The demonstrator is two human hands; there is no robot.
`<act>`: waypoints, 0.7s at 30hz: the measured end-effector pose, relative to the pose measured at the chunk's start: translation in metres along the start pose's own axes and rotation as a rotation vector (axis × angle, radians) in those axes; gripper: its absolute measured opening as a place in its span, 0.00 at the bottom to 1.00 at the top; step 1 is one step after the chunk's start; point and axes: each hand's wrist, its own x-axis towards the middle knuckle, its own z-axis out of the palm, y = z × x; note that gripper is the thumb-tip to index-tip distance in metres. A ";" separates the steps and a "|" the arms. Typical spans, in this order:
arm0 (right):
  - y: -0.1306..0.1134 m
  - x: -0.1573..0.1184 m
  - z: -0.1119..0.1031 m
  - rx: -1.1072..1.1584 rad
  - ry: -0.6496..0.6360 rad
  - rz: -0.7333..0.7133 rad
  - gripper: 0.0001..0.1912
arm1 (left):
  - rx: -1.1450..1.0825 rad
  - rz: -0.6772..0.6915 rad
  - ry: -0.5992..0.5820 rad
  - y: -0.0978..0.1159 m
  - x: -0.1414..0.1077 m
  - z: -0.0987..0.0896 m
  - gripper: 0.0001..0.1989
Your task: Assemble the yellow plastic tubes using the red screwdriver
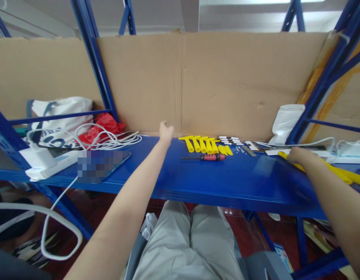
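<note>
My left hand (166, 131) is raised over the back of the blue table (174, 177), left of a row of yellow handle-like parts (201, 144); its fingers are partly bent and too small to read. At the right, my right hand (298, 156) is closed on long yellow parts (340, 173), which extend toward the table's right edge. A red and black screwdriver (212, 157) lies in front of the yellow row. Small yellow pieces (225, 150), black-and-white pieces (230, 140), tiny metal bits and a grey blade-like piece (249, 151) lie right of the row.
A phone (100, 166), a white power strip (55, 165), coiled white cable (115, 140), a red bag (105, 126) and a white bag (63, 116) are on the left. Cardboard (226, 85) stands behind. Blue posts flank the table; a white pouch (286, 122) leans at right.
</note>
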 end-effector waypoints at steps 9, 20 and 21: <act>0.005 -0.012 -0.008 -0.177 -0.281 0.010 0.05 | -0.463 -0.559 -0.050 -0.017 -0.032 0.010 0.08; -0.095 -0.029 -0.044 0.503 0.086 0.183 0.22 | -0.200 -0.233 -0.221 -0.020 -0.057 0.025 0.10; -0.106 -0.027 -0.043 0.562 0.128 0.143 0.23 | -0.167 -0.201 -0.239 -0.023 -0.057 0.026 0.11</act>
